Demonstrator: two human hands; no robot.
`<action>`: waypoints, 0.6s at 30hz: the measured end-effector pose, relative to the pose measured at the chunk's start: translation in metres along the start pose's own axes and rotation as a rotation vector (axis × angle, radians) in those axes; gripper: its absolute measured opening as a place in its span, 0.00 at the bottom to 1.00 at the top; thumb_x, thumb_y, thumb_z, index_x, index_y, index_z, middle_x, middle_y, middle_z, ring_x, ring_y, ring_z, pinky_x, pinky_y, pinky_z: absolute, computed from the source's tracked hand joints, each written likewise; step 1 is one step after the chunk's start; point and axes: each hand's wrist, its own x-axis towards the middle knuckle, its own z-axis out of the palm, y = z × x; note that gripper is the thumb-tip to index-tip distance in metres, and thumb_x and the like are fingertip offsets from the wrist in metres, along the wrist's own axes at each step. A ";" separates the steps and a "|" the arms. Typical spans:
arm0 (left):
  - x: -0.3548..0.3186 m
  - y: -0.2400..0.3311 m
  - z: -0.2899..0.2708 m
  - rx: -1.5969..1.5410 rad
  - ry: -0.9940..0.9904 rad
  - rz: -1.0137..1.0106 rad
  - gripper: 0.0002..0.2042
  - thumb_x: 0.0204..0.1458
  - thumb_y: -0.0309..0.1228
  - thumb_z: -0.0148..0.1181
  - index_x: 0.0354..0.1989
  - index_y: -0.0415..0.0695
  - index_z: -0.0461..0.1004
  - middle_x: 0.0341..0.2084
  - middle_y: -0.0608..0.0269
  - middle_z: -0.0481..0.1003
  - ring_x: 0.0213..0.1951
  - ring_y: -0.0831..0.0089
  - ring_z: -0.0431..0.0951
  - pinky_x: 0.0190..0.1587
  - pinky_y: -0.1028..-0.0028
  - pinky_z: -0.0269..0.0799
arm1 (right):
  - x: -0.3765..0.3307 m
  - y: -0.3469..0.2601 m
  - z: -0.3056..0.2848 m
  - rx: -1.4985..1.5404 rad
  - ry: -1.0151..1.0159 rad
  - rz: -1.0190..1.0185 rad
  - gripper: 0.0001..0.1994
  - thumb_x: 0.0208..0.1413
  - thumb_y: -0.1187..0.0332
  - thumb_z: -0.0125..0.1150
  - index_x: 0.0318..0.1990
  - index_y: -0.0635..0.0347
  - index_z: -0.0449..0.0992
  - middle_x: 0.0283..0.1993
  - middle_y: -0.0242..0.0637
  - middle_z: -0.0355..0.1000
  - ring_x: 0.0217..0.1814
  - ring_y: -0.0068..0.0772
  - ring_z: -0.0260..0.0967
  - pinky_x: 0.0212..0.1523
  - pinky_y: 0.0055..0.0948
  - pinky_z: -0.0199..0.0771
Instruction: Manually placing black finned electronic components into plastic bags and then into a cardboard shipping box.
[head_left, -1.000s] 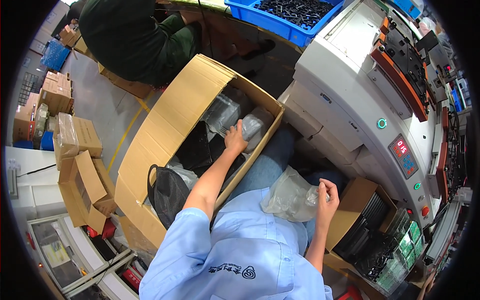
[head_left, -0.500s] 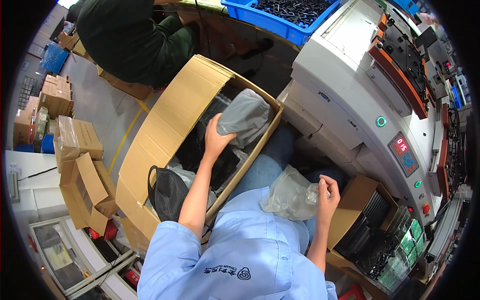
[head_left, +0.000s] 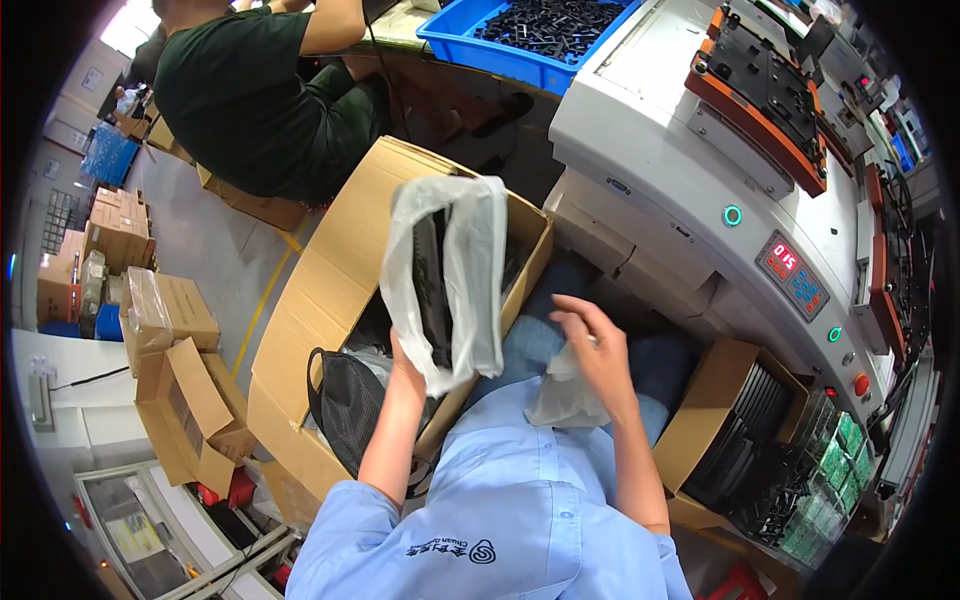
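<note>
My left hand [head_left: 405, 378] grips the lower end of a whitish plastic bag [head_left: 487, 270], held upright above the large carton [head_left: 318, 262]. Through the bag's gaping side, dark flat parts [head_left: 432, 285] show; their kind I cannot make out. Over my lap, my right hand [head_left: 607, 368] has its thumb and forefinger stretched toward the held bag, slightly blurred. A crumpled, thin clear plastic bag [head_left: 563, 398] hangs from under its curled lower fingers, which are partly hidden. A black mesh pouch [head_left: 347, 405] lies at the carton's near left corner, beside my left forearm.
At the right stands a grey machine [head_left: 640, 130] with lit buttons and a red knob. A small carton of black parts [head_left: 715, 440] sits below it, beside green circuit boards [head_left: 840, 470]. A blue tray [head_left: 550, 72] is at the back, near a seated person [head_left: 240, 100].
My left hand has lifted and turned the filled bag out of the carton, toward me. My right hand has moved left and up, with its fingers loosening and pointing at that bag.
</note>
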 end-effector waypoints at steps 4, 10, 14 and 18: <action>-0.018 -0.019 -0.006 0.031 -0.077 -0.283 0.26 0.40 0.34 0.57 0.51 0.35 0.69 0.44 0.52 0.75 0.45 0.61 0.76 0.54 0.66 0.69 | -0.001 -0.025 0.017 -0.048 -0.173 -0.095 0.17 0.61 0.60 0.50 0.51 0.64 0.69 0.46 0.38 0.68 0.47 0.25 0.64 0.47 0.25 0.65; -0.019 -0.022 -0.019 -0.004 -0.388 -0.429 0.29 0.40 0.31 0.61 0.54 0.35 0.66 0.46 0.53 0.73 0.47 0.63 0.75 0.53 0.66 0.70 | -0.005 -0.007 0.016 0.057 -0.183 -0.095 0.18 0.58 0.59 0.53 0.47 0.66 0.70 0.40 0.35 0.61 0.38 0.26 0.59 0.40 0.23 0.61; -0.009 -0.008 -0.035 0.293 -0.209 -0.341 0.19 0.54 0.39 0.55 0.50 0.39 0.69 0.43 0.58 0.74 0.46 0.69 0.74 0.46 0.67 0.74 | -0.019 -0.010 0.028 0.014 -0.129 -0.135 0.22 0.54 0.60 0.58 0.54 0.62 0.69 0.38 0.34 0.60 0.35 0.25 0.56 0.37 0.23 0.60; -0.045 -0.019 0.048 0.253 -0.127 -0.241 0.20 0.57 0.44 0.48 0.51 0.43 0.69 0.42 0.58 0.73 0.42 0.67 0.74 0.45 0.70 0.74 | -0.029 -0.024 0.035 -0.188 -0.096 -0.106 0.25 0.50 0.61 0.61 0.57 0.58 0.68 0.37 0.34 0.62 0.33 0.26 0.57 0.35 0.22 0.62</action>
